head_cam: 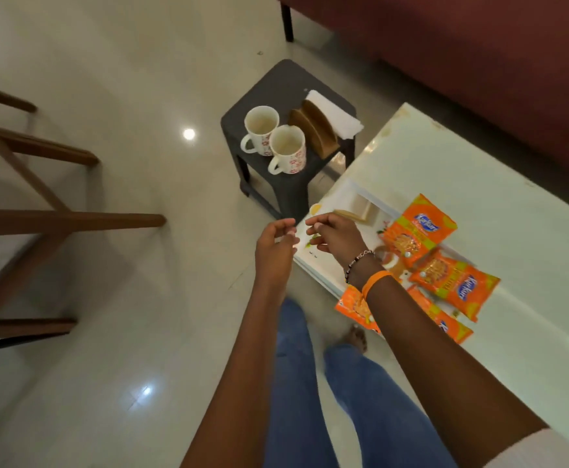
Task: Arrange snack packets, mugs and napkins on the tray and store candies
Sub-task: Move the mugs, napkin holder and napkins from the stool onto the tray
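Observation:
Several orange snack packets (418,231) lie on a white printed tray (347,194) at the near edge of a pale table (462,170). Two white mugs (261,128) with red patterns stand on a dark stool (276,79), beside a brown napkin holder (313,130) and white napkins (337,113). My left hand (274,251) and my right hand (335,236) hover side by side over the tray's left corner, fingers loosely curled, holding nothing I can see. No candies are visible.
A maroon sofa (479,55) runs behind the table. Wooden chair legs (57,221) stand at the left on the glossy tiled floor (124,332). My legs in blue jeans (360,400) are below, next to the table edge.

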### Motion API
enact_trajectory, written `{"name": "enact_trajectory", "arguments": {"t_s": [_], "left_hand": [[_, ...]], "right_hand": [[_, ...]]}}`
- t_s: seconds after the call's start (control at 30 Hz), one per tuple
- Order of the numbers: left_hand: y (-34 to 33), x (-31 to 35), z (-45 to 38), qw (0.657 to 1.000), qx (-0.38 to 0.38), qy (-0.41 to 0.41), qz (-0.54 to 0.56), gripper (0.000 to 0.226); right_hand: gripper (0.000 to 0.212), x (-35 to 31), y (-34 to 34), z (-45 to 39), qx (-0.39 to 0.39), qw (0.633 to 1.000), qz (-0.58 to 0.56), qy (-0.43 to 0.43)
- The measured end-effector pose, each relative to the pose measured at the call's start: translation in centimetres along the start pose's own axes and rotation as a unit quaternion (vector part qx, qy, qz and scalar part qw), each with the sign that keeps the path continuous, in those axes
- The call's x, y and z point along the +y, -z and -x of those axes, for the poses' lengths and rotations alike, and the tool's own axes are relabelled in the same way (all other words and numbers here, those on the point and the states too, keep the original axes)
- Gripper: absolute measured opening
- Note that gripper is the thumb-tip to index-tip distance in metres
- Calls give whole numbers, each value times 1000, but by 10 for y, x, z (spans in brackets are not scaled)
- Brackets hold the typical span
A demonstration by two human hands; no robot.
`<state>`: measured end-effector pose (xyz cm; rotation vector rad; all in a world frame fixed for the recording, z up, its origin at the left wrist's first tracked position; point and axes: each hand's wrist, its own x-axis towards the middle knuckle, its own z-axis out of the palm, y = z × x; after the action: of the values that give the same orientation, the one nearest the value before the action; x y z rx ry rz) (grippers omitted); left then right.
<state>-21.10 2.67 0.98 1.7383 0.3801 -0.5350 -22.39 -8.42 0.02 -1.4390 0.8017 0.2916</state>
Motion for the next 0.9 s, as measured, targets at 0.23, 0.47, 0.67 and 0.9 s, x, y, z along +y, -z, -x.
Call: {"name": "enact_trajectory", "arguments": {"t_s": [0.23,0.47,0.67,0.9], "left_hand": [[43,35,-128,999,-12,15,-36,24],[63,47,-225,982,-76,40,-168,35],[56,50,-287,956,-116,1,-269,35],[52,56,-317,919,-153,-40,-362,27]], "right_hand": [[33,-28,-69,-93,17,994,-24,-102],[33,-40,-107,-177,112,980,-68,-150],[13,-35,-121,-226,160,973,-23,-164],[37,-31,-120,-226,218,967,-56,-118]]}}
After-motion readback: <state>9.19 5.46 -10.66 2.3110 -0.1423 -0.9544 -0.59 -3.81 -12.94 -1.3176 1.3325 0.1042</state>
